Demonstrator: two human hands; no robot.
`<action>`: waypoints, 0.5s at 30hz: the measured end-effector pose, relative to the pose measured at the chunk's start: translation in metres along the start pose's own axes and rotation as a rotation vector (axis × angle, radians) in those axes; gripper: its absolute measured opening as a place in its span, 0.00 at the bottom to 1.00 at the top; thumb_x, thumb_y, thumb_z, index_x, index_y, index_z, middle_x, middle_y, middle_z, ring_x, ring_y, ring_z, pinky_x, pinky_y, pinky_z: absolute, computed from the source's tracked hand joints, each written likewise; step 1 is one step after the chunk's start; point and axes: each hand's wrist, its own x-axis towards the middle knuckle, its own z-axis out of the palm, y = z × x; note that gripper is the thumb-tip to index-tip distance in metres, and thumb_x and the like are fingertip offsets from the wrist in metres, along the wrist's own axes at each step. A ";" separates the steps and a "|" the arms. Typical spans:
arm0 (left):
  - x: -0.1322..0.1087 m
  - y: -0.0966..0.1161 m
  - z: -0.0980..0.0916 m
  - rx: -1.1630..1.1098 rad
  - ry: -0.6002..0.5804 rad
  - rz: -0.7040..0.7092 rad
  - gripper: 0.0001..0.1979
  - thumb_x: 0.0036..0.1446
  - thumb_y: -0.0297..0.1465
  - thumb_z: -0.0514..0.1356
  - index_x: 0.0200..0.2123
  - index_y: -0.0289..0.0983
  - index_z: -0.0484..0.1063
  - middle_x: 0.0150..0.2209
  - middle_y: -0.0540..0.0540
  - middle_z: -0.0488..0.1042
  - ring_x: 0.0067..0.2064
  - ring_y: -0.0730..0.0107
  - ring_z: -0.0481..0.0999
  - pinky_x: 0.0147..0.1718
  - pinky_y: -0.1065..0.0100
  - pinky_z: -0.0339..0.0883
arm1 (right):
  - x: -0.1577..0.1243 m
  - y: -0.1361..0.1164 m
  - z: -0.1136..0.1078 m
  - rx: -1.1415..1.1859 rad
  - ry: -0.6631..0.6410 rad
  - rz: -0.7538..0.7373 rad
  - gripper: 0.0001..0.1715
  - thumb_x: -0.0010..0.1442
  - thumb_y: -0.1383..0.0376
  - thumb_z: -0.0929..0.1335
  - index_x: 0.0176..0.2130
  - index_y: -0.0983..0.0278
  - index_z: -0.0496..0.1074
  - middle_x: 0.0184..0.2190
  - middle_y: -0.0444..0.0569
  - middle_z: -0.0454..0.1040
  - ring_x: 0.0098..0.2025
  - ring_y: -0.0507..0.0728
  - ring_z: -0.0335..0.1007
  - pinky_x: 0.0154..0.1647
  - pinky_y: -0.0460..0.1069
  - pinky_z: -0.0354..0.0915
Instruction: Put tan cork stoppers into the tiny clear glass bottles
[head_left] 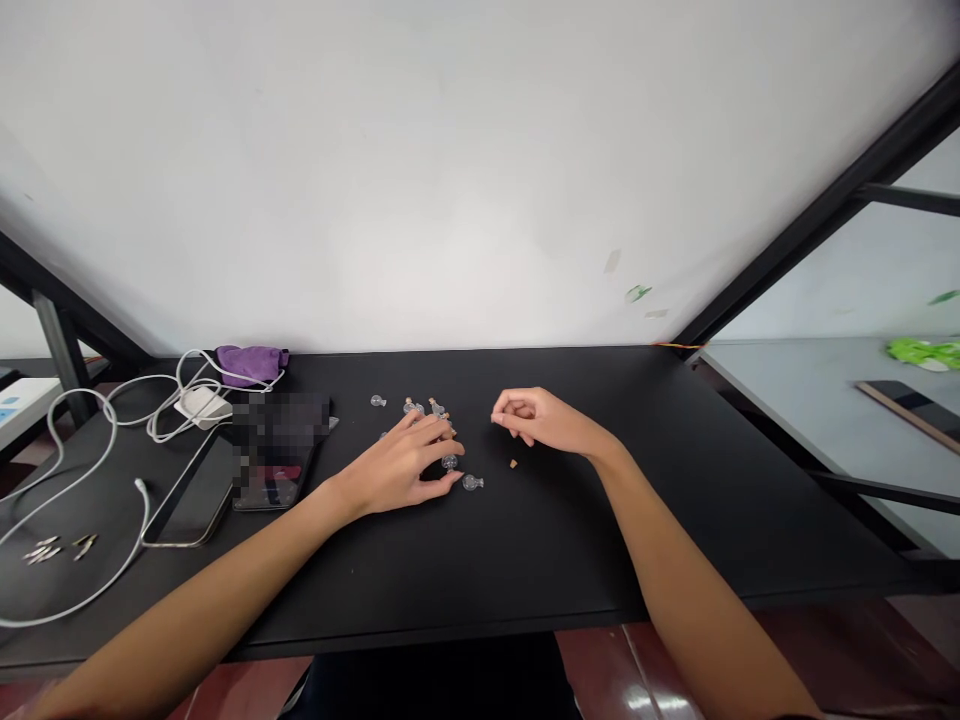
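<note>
Several tiny clear glass bottles, some with cork stoppers, lie in a cluster [420,408] on the black table. My left hand [409,463] rests over this cluster with its fingers apart, and a small bottle [449,463] shows between thumb and fingers. Just right of the thumb lies another clear bottle [472,483] without a cork. One more bottle [378,401] sits apart at the back left. My right hand [536,418] is held above the table, its fingers curled and thumb against them; what they pinch, if anything, is too small to name. Below it lies a loose cork [514,464].
Left on the table [450,590] are a phone [191,495], a dark, partly blurred item [281,450], a white charger [202,407] with looping cable, a purple cloth [251,364] and small metal pieces [43,550]. A wall stands behind; black frame bars flank the table.
</note>
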 end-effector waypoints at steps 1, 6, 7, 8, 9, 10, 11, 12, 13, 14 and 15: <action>0.000 -0.002 -0.002 0.015 -0.012 0.004 0.12 0.69 0.36 0.58 0.51 0.39 0.74 0.46 0.42 0.75 0.49 0.60 0.74 0.54 0.57 0.62 | 0.002 0.000 0.004 0.016 0.055 -0.016 0.20 0.64 0.47 0.69 0.38 0.61 0.72 0.26 0.42 0.69 0.24 0.50 0.63 0.31 0.48 0.64; -0.001 -0.005 -0.002 0.041 -0.048 0.009 0.11 0.69 0.35 0.59 0.51 0.39 0.75 0.45 0.43 0.75 0.48 0.61 0.73 0.53 0.59 0.63 | 0.010 0.001 0.021 -0.002 0.084 -0.036 0.21 0.65 0.47 0.67 0.37 0.61 0.71 0.25 0.42 0.68 0.26 0.52 0.64 0.30 0.48 0.63; -0.001 -0.005 0.000 0.029 -0.046 0.003 0.11 0.69 0.34 0.59 0.51 0.40 0.75 0.44 0.44 0.75 0.49 0.60 0.73 0.53 0.59 0.63 | 0.010 0.001 0.023 -0.012 0.081 -0.043 0.20 0.66 0.47 0.67 0.37 0.61 0.71 0.25 0.42 0.68 0.26 0.52 0.64 0.30 0.48 0.62; -0.001 -0.005 0.002 0.014 -0.042 -0.004 0.10 0.69 0.34 0.59 0.51 0.40 0.75 0.44 0.44 0.75 0.50 0.60 0.73 0.53 0.59 0.63 | 0.011 0.001 0.025 -0.021 0.081 -0.050 0.20 0.66 0.47 0.67 0.37 0.61 0.72 0.25 0.42 0.68 0.27 0.52 0.64 0.30 0.48 0.62; 0.000 -0.004 0.004 -0.002 -0.037 -0.008 0.10 0.69 0.34 0.59 0.50 0.40 0.76 0.44 0.44 0.75 0.51 0.59 0.73 0.54 0.59 0.63 | 0.011 0.000 0.026 -0.028 0.083 -0.056 0.20 0.66 0.47 0.67 0.37 0.61 0.72 0.25 0.42 0.68 0.27 0.52 0.65 0.31 0.48 0.63; 0.000 -0.002 0.007 -0.016 -0.031 -0.010 0.10 0.69 0.35 0.60 0.50 0.40 0.76 0.44 0.44 0.75 0.52 0.59 0.73 0.54 0.59 0.63 | 0.011 0.000 0.027 -0.035 0.085 -0.060 0.20 0.66 0.47 0.67 0.37 0.60 0.72 0.25 0.42 0.68 0.27 0.53 0.65 0.31 0.48 0.63; 0.001 -0.001 0.009 -0.027 -0.027 -0.010 0.10 0.69 0.35 0.60 0.50 0.40 0.76 0.43 0.44 0.75 0.52 0.59 0.73 0.54 0.58 0.63 | 0.011 0.000 0.027 -0.042 0.088 -0.063 0.20 0.66 0.47 0.67 0.37 0.60 0.72 0.25 0.42 0.69 0.27 0.53 0.65 0.31 0.48 0.63; 0.001 0.001 0.011 -0.033 -0.025 -0.009 0.11 0.69 0.36 0.60 0.51 0.40 0.75 0.43 0.44 0.75 0.51 0.59 0.73 0.53 0.58 0.63 | 0.011 0.000 0.027 -0.049 0.092 -0.065 0.19 0.66 0.47 0.67 0.37 0.60 0.72 0.24 0.41 0.69 0.27 0.53 0.65 0.31 0.48 0.62; 0.001 0.002 0.013 -0.035 -0.022 -0.008 0.11 0.70 0.36 0.59 0.52 0.41 0.75 0.42 0.44 0.75 0.50 0.59 0.73 0.53 0.58 0.64 | 0.011 0.000 0.027 -0.054 0.093 -0.063 0.19 0.66 0.47 0.67 0.37 0.60 0.72 0.24 0.42 0.69 0.27 0.53 0.65 0.30 0.48 0.62; 0.002 0.003 0.014 -0.034 -0.017 -0.010 0.12 0.70 0.36 0.59 0.53 0.41 0.74 0.42 0.44 0.75 0.49 0.60 0.73 0.52 0.58 0.64 | 0.011 0.001 0.026 -0.055 0.088 -0.058 0.20 0.66 0.47 0.67 0.37 0.60 0.72 0.24 0.42 0.69 0.26 0.53 0.65 0.29 0.48 0.62; 0.002 0.004 0.015 -0.031 -0.011 -0.016 0.12 0.71 0.36 0.58 0.54 0.41 0.74 0.42 0.44 0.75 0.48 0.60 0.73 0.52 0.58 0.64 | 0.011 0.002 0.025 -0.051 0.078 -0.048 0.20 0.66 0.47 0.67 0.37 0.60 0.72 0.24 0.42 0.70 0.24 0.52 0.64 0.28 0.48 0.63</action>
